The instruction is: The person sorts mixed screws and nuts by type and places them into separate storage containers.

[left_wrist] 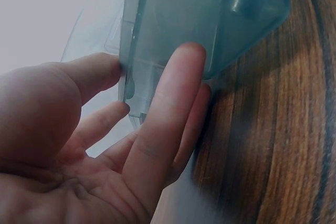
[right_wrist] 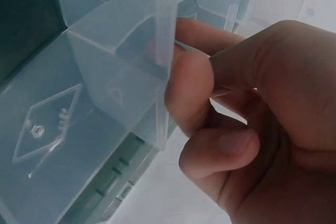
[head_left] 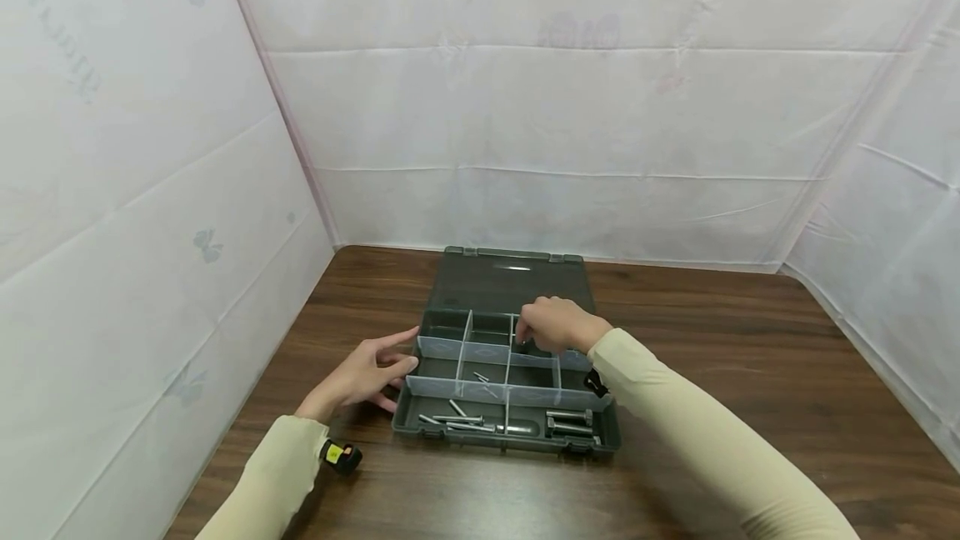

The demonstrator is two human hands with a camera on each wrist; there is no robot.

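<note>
The box (head_left: 507,373) sits mid-worktop (head_left: 750,373), long axis front to back. The left hand (head_left: 367,373), fingers spread, touches its 9 o'clock wall. The right hand (head_left: 551,325), nearer, has its fingers curled at a divider (right_wrist: 157,51) in a cell toward 1 o'clock.

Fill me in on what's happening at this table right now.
A person is working at an open grey compartment box on a wooden table. The left hand rests with straight fingers against the box's left side. The right hand reaches into a back-row compartment, its fingers curled against a translucent divider; whether they pinch anything is hard to tell. Bolts and metal pins lie in the front compartments.
</note>
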